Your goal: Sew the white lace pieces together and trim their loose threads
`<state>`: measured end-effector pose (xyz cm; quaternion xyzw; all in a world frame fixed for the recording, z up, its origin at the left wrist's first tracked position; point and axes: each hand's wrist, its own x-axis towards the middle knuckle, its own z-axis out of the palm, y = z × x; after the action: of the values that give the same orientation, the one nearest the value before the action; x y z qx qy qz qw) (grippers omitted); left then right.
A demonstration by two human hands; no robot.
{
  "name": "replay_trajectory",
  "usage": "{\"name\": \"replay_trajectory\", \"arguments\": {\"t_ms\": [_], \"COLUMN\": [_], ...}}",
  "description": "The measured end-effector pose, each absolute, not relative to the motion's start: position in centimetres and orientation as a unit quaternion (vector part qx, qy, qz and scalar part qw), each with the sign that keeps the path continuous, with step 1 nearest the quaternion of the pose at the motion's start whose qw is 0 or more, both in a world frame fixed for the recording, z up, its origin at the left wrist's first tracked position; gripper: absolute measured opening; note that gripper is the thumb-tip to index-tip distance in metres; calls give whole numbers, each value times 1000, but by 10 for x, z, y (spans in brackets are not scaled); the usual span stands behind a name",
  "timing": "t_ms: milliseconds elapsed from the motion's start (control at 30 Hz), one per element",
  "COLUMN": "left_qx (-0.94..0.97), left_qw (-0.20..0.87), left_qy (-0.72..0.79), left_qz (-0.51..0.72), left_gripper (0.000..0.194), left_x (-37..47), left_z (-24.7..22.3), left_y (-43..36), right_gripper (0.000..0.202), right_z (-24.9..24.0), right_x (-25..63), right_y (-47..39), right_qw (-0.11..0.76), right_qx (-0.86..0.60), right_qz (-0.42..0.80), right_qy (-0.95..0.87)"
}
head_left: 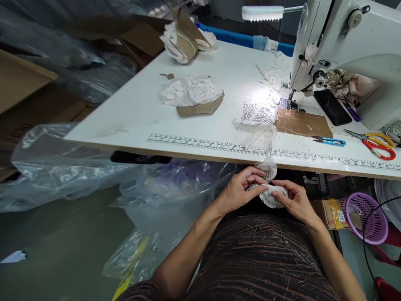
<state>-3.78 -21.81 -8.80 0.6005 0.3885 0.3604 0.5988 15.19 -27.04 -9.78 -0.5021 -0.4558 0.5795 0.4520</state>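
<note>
Over my lap, just below the table's front edge, both hands pinch a small piece of white lace fabric (272,200). My left hand (241,189) grips its left side with thumb and fingers. On the right side, my right hand (294,198) holds it between thumb and forefinger. From the held piece a strip of lace runs up over the edge and joins the lace (255,129) lying on the table. That lace reaches the sewing machine's needle area (290,102), under a bright light. Farther left lies a stack of white lace pieces (191,90) on brown card.
Blue thread snips (330,141), red-and-yellow-handled scissors (376,144) and a black phone (332,108) lie right of the needle. A printed ruler (203,143) runs along the front edge. A bundle of white fabric (184,42) stands at the back. A purple basket (369,221) sits lower right.
</note>
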Motion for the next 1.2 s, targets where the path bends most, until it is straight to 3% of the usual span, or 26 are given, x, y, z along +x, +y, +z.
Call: {"name": "replay_trajectory", "arguments": {"t_ms": [100,400,700,867,1000,1100,1200], "left_qx": [610,567,571,614,649,647,628], "left_qw": [592,617,616,493,288,171,125], "left_qy": [389,407,410,452,520,580,659], "left_qz": [355,364,355,418,475,465,395], "left_gripper": [34,37,40,32,31,40,44], "left_x": [-41,-39,-57,-105,-143,-161,-168], "left_z": [-90,-92,-91,-56,-14,4,6], "left_y": [-219,-224,-234,-219,-162,-94,-35], "right_gripper": [33,41,50,48,52,55,57], "right_z": [-100,-97,-81,-78,-85,-93,-102], "right_x": [153,145,134,127,120,117,118], "right_y": [-267,-265,-272,-268,-263,-263,-266], "right_qw": [439,444,384,332,291,271,281], "right_qx": [-516,-524,-477,-447,-422,-426,-471], "right_qz": [545,525,618,663,691,700,680], "right_qy": [-494,-503,-493,-500,-510,-505,-486]}}
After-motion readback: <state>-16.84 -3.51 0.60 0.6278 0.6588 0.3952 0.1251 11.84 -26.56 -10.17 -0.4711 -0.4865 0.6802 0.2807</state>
